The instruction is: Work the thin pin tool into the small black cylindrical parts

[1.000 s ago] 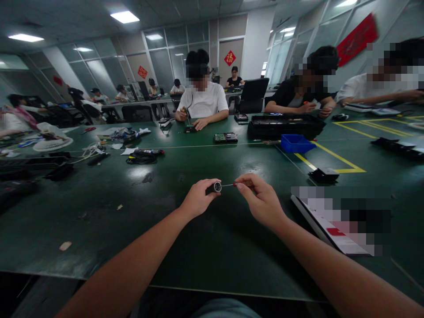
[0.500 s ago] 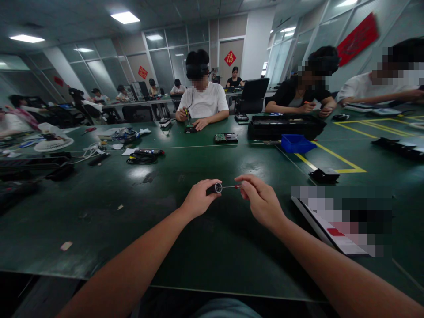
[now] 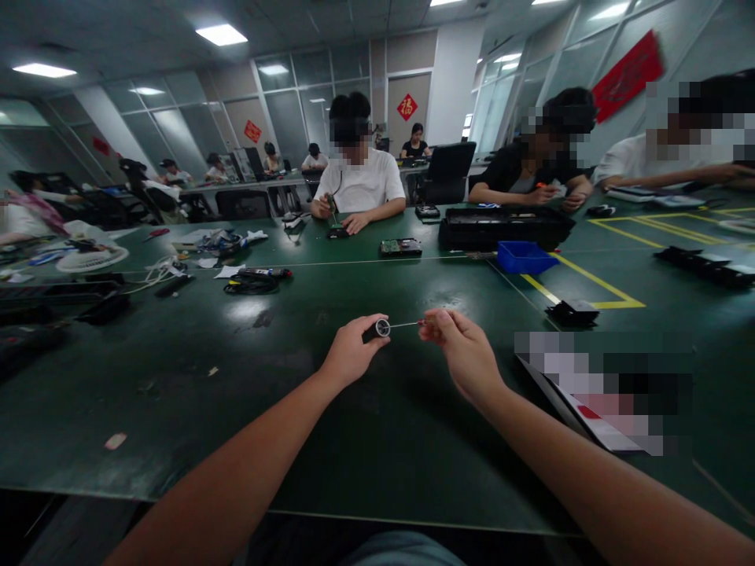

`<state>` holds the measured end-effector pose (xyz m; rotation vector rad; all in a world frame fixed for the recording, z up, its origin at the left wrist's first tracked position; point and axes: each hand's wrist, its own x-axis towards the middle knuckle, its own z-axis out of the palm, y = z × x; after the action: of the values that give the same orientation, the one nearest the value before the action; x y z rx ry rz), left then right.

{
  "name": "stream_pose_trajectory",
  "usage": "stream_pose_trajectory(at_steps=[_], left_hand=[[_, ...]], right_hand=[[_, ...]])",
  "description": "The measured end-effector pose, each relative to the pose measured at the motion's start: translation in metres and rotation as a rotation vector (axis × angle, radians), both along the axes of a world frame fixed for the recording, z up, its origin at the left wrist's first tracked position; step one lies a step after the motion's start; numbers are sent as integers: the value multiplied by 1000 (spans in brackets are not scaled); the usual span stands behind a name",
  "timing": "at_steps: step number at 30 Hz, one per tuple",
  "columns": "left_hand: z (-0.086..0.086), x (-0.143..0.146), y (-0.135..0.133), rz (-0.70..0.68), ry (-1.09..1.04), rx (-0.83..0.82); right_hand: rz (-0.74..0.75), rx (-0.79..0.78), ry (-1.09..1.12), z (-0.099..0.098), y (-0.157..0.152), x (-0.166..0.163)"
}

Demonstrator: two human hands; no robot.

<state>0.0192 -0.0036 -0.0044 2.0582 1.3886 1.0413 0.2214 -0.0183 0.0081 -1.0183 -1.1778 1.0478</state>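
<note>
Over the green table, my left hand (image 3: 350, 350) is closed around a small black cylinder (image 3: 371, 332). Its round end, ringed in silver, faces me. My right hand (image 3: 463, 346) pinches the red handle of a slim screwdriver (image 3: 406, 325), most of that handle being hidden in the fingers. The thin metal shaft points left and reaches the ringed end of the cylinder. Whether the tip sits in a screw or only touches the side cannot be made out.
A white box (image 3: 590, 401), partly blurred, lies right of my right arm. Farther off are a black bracket (image 3: 572, 313), a blue bin (image 3: 524, 258), a long black casing (image 3: 506, 229), a hard drive (image 3: 401, 247) and coiled black cable (image 3: 256, 281). Several people work across the green table (image 3: 236, 424).
My right hand has turned, its fingers curling closer round the screwdriver handle. The left hand and cylinder have shifted slightly left and up in view.
</note>
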Motion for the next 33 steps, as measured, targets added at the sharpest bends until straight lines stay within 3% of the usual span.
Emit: stream_pose_trajectory(at_steps=[7, 12, 19, 25, 33], left_hand=[[8, -2, 0, -133, 60, 70], [7, -3, 1, -111, 124, -10], [5, -2, 1, -114, 129, -7], [7, -3, 0, -95, 164, -15], [5, -3, 1, -121, 113, -6]], right_hand=[[61, -180, 210, -2, 7, 4], [-103, -32, 40, -2, 6, 6], [-122, 97, -253, -1, 1, 4], [-56, 100, -243, 2, 0, 5], [-97, 74, -202, -4, 5, 5]])
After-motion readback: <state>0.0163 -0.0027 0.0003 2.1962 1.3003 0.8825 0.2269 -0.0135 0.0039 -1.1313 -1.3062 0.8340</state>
